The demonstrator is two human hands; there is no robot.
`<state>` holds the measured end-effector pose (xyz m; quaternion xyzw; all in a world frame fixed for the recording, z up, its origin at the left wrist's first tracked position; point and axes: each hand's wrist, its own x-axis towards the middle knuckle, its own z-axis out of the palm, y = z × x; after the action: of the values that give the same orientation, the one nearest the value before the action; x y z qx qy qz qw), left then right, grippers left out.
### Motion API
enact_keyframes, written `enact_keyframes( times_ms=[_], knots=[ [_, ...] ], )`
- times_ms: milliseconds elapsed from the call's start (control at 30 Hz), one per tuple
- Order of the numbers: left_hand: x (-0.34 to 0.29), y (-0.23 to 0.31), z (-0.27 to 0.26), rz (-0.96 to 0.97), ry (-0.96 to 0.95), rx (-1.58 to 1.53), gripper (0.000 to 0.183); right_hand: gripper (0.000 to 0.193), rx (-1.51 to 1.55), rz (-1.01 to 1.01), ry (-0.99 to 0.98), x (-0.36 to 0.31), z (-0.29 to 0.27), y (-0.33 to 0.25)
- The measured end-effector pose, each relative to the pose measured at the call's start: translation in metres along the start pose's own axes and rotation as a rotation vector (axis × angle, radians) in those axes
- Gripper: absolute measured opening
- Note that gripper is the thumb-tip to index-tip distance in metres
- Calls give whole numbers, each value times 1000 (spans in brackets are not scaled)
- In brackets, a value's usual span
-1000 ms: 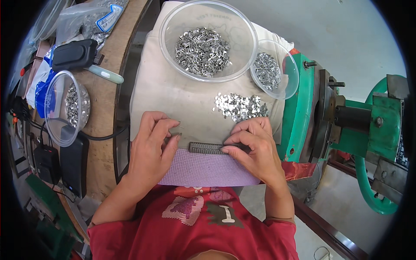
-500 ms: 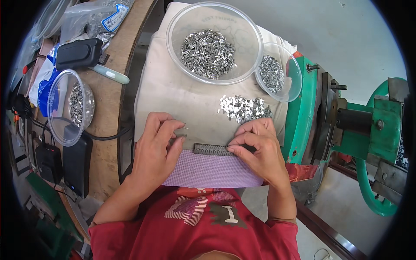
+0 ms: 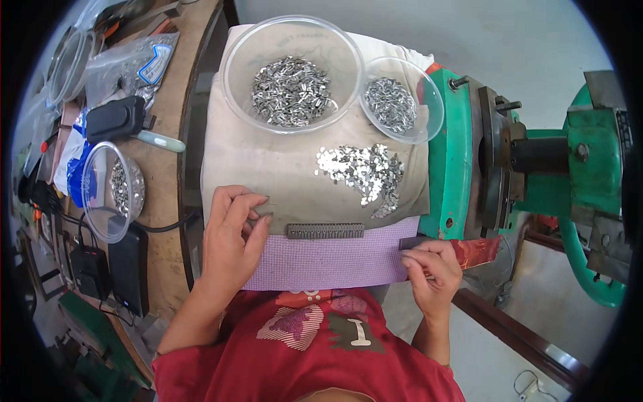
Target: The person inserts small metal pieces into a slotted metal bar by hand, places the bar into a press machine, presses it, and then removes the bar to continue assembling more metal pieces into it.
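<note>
Head: half-curled left hand [image 3: 230, 236] with pin [image 3: 271, 203]

Wide fisheye view from the wearer's head, upright, looking steeply down past the red shirt [image 3: 308, 355], within arm's reach of the cloth-covered surface [image 3: 258, 161], its near edge below centre, its far corners toward the top, dark curved rim around.
</note>
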<state>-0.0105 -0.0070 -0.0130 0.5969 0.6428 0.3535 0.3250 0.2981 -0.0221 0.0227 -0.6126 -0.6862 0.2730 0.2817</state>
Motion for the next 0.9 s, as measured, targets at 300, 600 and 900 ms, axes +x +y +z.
enact_keyframes(
  times_ms=[300,600,900],
  knots=[
    [-7,10,-2,7,20,36,29,36,-265,-16,102,-18,-9,44],
    [-16,25,-14,-47,-45,41,25,30,-176,98,67,-19,-26,62],
    [-12,28,-10,-61,-82,43,8,29,18,-9,97,-17,-8,15]
  ],
)
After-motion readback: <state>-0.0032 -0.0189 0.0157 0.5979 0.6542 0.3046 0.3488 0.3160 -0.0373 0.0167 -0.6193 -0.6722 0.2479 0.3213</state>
